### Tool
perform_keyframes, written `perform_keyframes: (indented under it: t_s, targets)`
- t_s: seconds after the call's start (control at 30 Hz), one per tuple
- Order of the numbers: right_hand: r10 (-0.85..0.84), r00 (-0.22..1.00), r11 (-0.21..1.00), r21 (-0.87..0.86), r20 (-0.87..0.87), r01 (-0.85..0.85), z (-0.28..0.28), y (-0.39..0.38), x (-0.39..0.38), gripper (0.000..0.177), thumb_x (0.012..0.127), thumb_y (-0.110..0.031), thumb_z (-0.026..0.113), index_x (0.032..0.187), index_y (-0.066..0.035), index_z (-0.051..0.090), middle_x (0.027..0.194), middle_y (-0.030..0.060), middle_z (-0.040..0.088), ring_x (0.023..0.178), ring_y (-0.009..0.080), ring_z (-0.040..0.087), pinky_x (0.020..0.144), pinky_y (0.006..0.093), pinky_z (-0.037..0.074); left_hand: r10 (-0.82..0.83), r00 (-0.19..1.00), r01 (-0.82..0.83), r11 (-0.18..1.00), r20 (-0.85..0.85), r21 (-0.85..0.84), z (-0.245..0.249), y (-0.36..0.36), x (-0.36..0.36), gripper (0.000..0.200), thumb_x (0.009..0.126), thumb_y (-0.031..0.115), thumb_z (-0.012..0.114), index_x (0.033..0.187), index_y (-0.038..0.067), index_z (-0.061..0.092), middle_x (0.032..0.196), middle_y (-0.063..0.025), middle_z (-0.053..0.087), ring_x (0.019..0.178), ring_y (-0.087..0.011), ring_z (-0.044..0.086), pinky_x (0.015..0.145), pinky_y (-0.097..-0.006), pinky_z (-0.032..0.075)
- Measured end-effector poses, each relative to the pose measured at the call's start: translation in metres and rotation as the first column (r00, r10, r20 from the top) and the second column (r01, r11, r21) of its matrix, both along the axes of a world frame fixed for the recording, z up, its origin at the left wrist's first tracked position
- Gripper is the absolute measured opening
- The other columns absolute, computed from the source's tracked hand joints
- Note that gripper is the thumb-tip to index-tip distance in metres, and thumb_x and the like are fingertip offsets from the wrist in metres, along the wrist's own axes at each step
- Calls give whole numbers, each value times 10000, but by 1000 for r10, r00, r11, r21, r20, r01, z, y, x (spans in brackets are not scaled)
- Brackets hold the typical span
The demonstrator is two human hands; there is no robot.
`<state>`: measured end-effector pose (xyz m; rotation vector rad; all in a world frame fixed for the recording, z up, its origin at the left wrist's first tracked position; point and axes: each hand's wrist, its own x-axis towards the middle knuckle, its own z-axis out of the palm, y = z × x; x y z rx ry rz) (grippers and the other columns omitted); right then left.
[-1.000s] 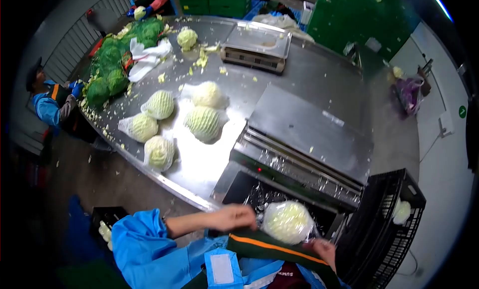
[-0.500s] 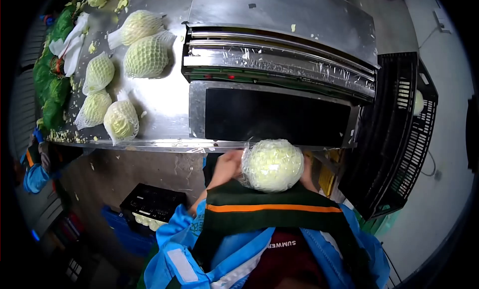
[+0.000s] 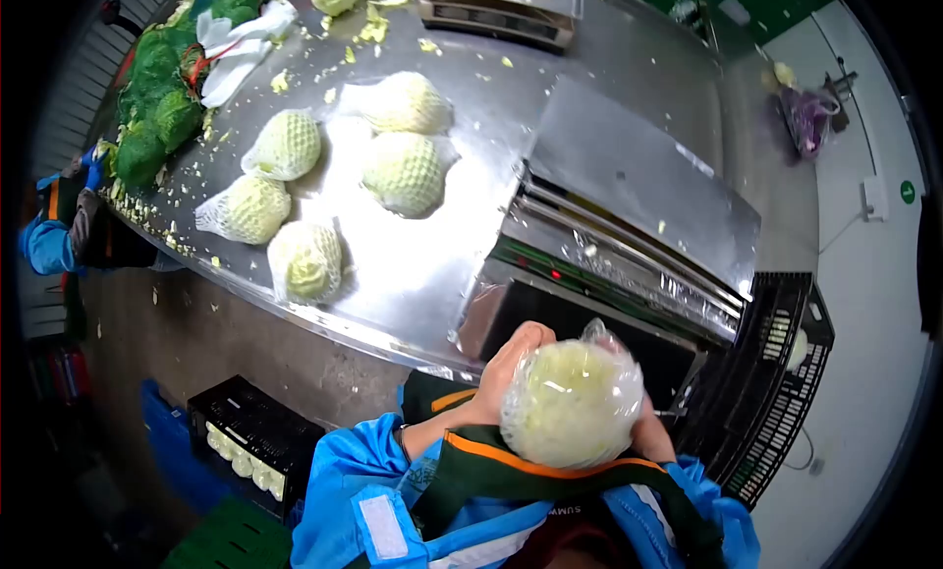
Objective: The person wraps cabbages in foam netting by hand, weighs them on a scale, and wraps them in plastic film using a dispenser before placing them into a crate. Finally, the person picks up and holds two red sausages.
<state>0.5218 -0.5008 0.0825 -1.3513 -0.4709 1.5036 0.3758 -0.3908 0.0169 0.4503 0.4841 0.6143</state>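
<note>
A pale cabbage (image 3: 570,402) wrapped in shiny clear film is held before my chest, above the dark apron. My left hand (image 3: 513,361) grips its left side, fingers curled at the film. Along the right side is my right hand (image 3: 648,426), partly hidden behind the cabbage, and a bunched bit of film stands up at the top. Just beyond both hands lies the black plate (image 3: 535,318) of the film-wrapping machine (image 3: 629,240), with a red light on its front.
Several cabbages in white foam nets (image 3: 403,173) lie on the steel table (image 3: 393,299). Green net sacks (image 3: 147,137) and cabbage scraps are at the far left. Black crates (image 3: 776,392) stand at the right; another crate (image 3: 260,412) holds cabbages on the floor. A co-worker's blue sleeve (image 3: 49,245) shows at left.
My view has turned, so the table and machine now appear tilted. The wrapped cabbage has been turned in my hands; its netted side no longer faces me, and a smooth side shows.
</note>
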Motion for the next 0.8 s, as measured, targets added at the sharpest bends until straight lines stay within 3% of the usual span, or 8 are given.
perform_keyframes:
  t_s: [0.1, 0.17, 0.23, 0.3, 0.37, 0.47, 0.67, 0.8]
  targets:
    - [-46, 961, 998, -47, -273, 34, 3, 75, 17, 778, 833, -603, 427, 1370, -54, 301, 1371, 136, 383, 1251, 283, 390, 1047, 416, 305, 289, 940, -277, 957, -180, 86, 55, 60, -6, 313, 960, 248, 385, 1158, 8, 421, 1122, -100, 454, 1031, -154, 439, 909, -278, 353]
    - [-176, 950, 984, -55, -257, 167, 16, 158, 16, 662, 901, -553, 333, 1347, -64, 346, 1352, 137, 412, 1199, 292, 452, 1010, 426, 362, 338, 925, -96, 648, -173, 755, 50, 117, -16, 554, 911, 288, 466, 1309, -27, 245, 1299, -192, 321, 1215, -272, 304, 1012, -358, 249]
    - [-62, 963, 998, -21, -261, 58, 36, 233, 24, 674, 907, -559, 307, 1333, -39, 355, 1325, 166, 430, 1180, 302, 469, 972, 443, 411, 403, 889, 99, 294, -217, 951, 60, 173, -18, 795, 859, 321, 542, 1392, -49, 83, 1420, -258, 164, 1328, -366, 163, 1078, -422, 146]
    - [172, 896, 984, 33, -410, -174, 33, 293, 48, 685, 898, -574, 318, 1325, -39, 361, 1300, 166, 452, 1138, 303, 508, 864, 447, 499, 232, 916, 144, 571, -327, 808, 28, 242, -6, 755, 850, 296, 549, 1381, -47, 135, 1396, -264, 202, 1312, -359, 196, 1074, -400, 169]
    - [196, 972, 978, -42, -132, -203, 24, 349, 58, 637, 891, -536, 397, 1308, -55, 386, 1226, 150, 511, 1017, 298, 584, 725, 421, 560, 65, 973, 99, 752, -223, 651, 20, 313, 18, 636, 879, 289, 508, 1351, -38, 234, 1375, -257, 253, 1301, -345, 220, 1058, -398, 208]
    - [159, 986, 987, -38, 38, -158, 1, 438, 101, 622, 849, -551, 473, 1264, -89, 435, 1170, 117, 545, 984, 263, 590, 722, 397, 554, 446, 801, 187, 447, -399, 875, -8, 409, 71, 572, 898, 360, 476, 1311, -13, 343, 1291, -274, 331, 1222, -356, 315, 1020, -373, 275]
    - [-46, 975, 993, 120, 215, 20, -23, 582, 179, 611, 828, -570, 471, 1245, -124, 450, 1159, 85, 540, 913, 236, 600, 618, 333, 559, 564, 817, -44, 270, -121, 962, -27, 555, 168, 546, 930, 391, 368, 1321, 10, 369, 1283, -264, 416, 1213, -384, 380, 1004, -373, 310]
    - [-44, 710, 992, -54, 703, 116, -65, 624, 205, 611, 835, -528, 479, 1287, -126, 396, 1292, 53, 397, 846, 227, 575, 583, 313, 525, 587, 736, 220, 263, -337, 939, -71, 604, 200, 487, 939, 378, 337, 1243, 23, 473, 1152, -216, 557, 1092, -371, 507, 955, -377, 362]
